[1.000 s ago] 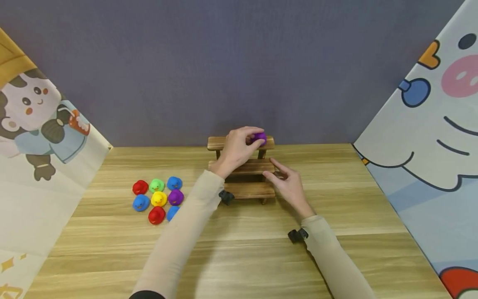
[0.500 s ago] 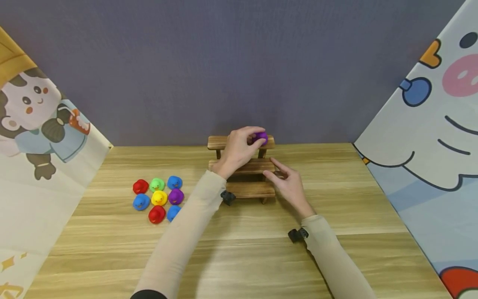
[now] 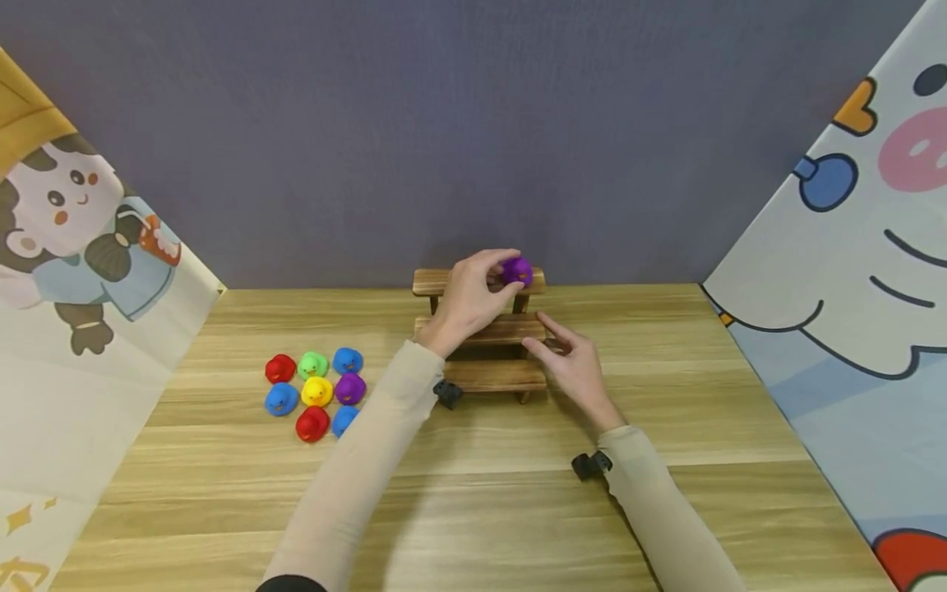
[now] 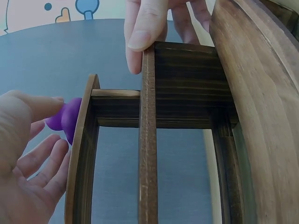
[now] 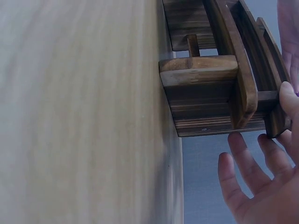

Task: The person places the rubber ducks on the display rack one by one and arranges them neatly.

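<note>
The left hand (image 3: 473, 296) pinched the purple duck (image 3: 521, 271) — the right hand (image 3: 573, 366) gripped the wooden stand (image 3: 496, 376) by its end, apparently to steady it.

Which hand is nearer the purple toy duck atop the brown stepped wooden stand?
Left. The left hand curls around that duck; the right hand holds the right end of the middle step.

No legible text or numbers
</note>
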Available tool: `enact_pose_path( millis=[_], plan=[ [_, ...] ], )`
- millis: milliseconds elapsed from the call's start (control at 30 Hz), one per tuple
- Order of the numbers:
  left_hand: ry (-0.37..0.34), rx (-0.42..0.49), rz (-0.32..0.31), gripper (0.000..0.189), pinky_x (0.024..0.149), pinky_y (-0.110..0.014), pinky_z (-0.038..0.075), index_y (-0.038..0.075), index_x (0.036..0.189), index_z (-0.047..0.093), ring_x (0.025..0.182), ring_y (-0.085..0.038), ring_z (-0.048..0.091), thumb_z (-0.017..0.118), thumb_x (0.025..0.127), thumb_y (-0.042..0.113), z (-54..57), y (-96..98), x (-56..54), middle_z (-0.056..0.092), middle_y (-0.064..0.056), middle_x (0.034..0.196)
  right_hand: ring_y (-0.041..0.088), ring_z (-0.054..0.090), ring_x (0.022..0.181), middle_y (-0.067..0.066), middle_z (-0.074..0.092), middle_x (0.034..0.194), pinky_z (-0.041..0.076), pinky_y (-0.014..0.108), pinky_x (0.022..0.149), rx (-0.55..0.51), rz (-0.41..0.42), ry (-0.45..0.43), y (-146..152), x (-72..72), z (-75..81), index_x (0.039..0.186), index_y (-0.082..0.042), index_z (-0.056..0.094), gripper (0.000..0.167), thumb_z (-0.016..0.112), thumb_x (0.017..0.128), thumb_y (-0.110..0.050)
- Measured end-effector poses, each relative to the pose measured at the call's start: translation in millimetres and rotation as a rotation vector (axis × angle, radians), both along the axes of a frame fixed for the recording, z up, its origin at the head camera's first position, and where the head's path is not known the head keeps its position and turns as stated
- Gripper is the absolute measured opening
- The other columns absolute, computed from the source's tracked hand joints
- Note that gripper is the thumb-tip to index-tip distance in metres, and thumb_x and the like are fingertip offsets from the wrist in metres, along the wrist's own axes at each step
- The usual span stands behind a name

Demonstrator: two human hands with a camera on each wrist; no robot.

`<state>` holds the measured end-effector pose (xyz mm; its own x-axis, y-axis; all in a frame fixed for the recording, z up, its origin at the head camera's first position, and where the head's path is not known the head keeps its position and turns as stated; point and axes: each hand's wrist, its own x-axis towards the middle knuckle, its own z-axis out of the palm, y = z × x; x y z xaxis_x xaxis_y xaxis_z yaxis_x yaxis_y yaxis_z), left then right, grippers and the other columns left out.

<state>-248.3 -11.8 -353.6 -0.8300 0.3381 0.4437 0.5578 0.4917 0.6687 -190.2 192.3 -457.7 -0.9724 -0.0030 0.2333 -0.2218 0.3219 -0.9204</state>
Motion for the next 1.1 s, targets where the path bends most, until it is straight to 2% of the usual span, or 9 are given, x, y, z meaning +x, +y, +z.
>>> enact_pose_path(
  millis=[133, 367, 467, 733, 900, 1100],
  plan=[
    [0.013, 0.003, -0.010, 0.044, 0.098, -0.030, 0.062, 0.006, 0.140, 0.069, 0.109, -0.023, 0.074, 0.079, 0.097, 0.013, -1.2, -3.2, 2.4, 0.072, -0.013, 0.136, 0.037, 0.076, 0.114, 0.015, 0.060, 0.154, 0.064, 0.028, 0.091, 0.018, -0.006, 0.005, 1, 0.2, 1.4, 0.150, -0.008, 0.061, 0.062, 0.082, 0.096, -0.031],
    [0.059, 0.011, 0.011, 0.040, 0.095, -0.034, 0.063, 0.007, 0.134, 0.072, 0.106, -0.024, 0.074, 0.081, 0.095, 0.013, -3.4, -16.9, 13.0, 0.073, -0.012, 0.134, 0.036, 0.076, 0.115, 0.013, 0.061, 0.154, 0.063, 0.034, 0.095, 0.023, -0.012, -0.007, 0, 0.1, 1.1, 0.150, -0.016, 0.062, 0.061, 0.082, 0.096, -0.033],
    [0.073, 0.015, 0.021, 0.039, 0.094, -0.034, 0.064, 0.007, 0.133, 0.073, 0.105, -0.025, 0.074, 0.080, 0.096, 0.014, -5.8, -23.0, 17.3, 0.074, -0.011, 0.134, 0.036, 0.076, 0.116, 0.013, 0.060, 0.155, 0.063, 0.036, 0.096, 0.026, -0.012, -0.009, 0, 0.2, 0.3, 0.151, -0.015, 0.061, 0.061, 0.082, 0.096, -0.031],
    [0.079, 0.054, -0.004, 0.036, 0.097, -0.041, 0.064, 0.004, 0.130, 0.074, 0.109, -0.030, 0.074, 0.079, 0.095, 0.011, -9.1, -37.5, 29.4, 0.074, -0.015, 0.132, 0.037, 0.074, 0.120, 0.013, 0.057, 0.158, 0.062, 0.039, 0.097, 0.027, -0.022, -0.029, 0, 2.0, 1.1, 0.152, -0.014, 0.060, 0.061, 0.083, 0.096, -0.026],
    [0.083, 0.072, -0.020, 0.035, 0.096, -0.049, 0.064, 0.003, 0.129, 0.074, 0.110, -0.032, 0.072, 0.078, 0.096, 0.012, -12.1, -48.0, 37.6, 0.075, -0.016, 0.131, 0.037, 0.074, 0.119, 0.013, 0.057, 0.158, 0.063, 0.036, 0.096, 0.034, -0.014, -0.030, 1, 2.3, 0.9, 0.152, -0.015, 0.059, 0.061, 0.081, 0.097, -0.028],
    [0.090, 0.080, 0.011, 0.034, 0.093, -0.046, 0.065, 0.005, 0.128, 0.075, 0.108, -0.029, 0.072, 0.080, 0.095, 0.011, -19.7, -63.2, 46.2, 0.076, -0.013, 0.129, 0.035, 0.076, 0.116, 0.012, 0.057, 0.157, 0.063, 0.031, 0.095, 0.030, -0.001, -0.012, 1, 2.3, -0.6, 0.152, -0.017, 0.060, 0.061, 0.081, 0.097, -0.032]
  ],
)
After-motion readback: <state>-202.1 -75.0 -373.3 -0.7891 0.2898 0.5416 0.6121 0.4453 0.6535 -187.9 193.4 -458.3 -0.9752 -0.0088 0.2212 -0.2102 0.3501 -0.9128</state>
